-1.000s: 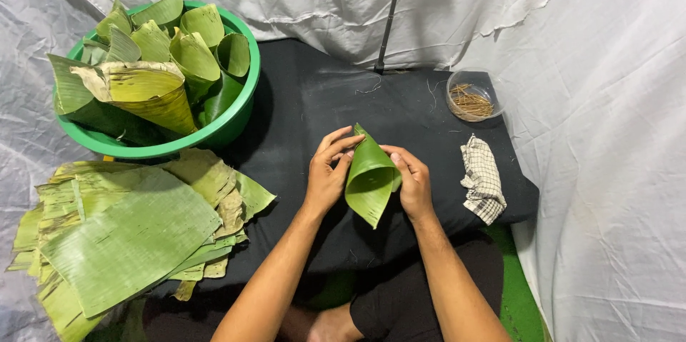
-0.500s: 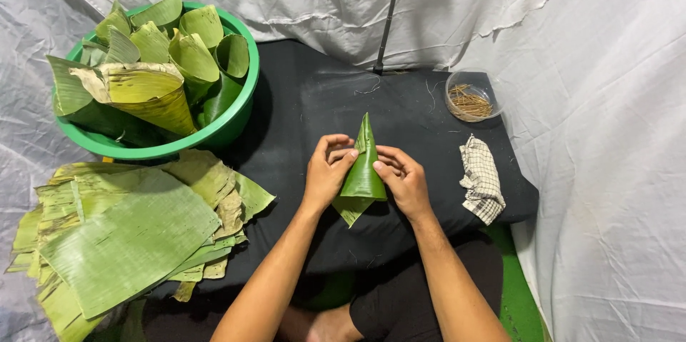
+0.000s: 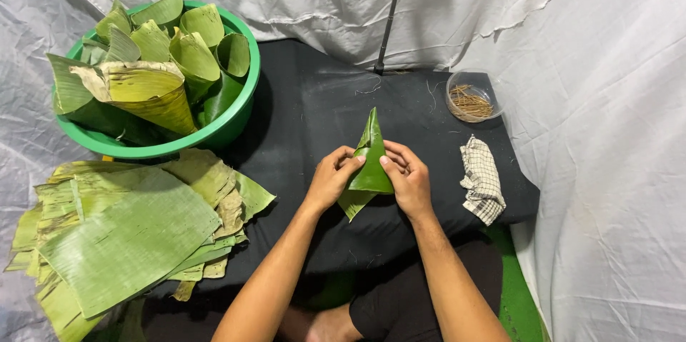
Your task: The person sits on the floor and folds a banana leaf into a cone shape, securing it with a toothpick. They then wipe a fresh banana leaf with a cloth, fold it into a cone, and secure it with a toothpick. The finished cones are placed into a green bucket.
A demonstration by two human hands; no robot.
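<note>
A green banana leaf piece (image 3: 369, 163) folded into a narrow cone lies over the black cloth (image 3: 314, 113), its tip pointing away from me. My left hand (image 3: 330, 179) pinches its left edge and my right hand (image 3: 407, 176) presses its right edge, fingertips meeting near the cone's middle. Both hands hold the same leaf.
A green basin (image 3: 236, 117) at the far left is filled with several rolled leaf cones. A stack of flat banana leaves (image 3: 121, 235) lies at the near left. A small clear bowl of thin sticks (image 3: 471, 99) and a checked cloth (image 3: 481, 179) sit at the right. White sheeting surrounds everything.
The leaf was an open rounded cone between my hands; it has been folded tighter into a narrow pointed cone, and my fingers have closed together over its middle.
</note>
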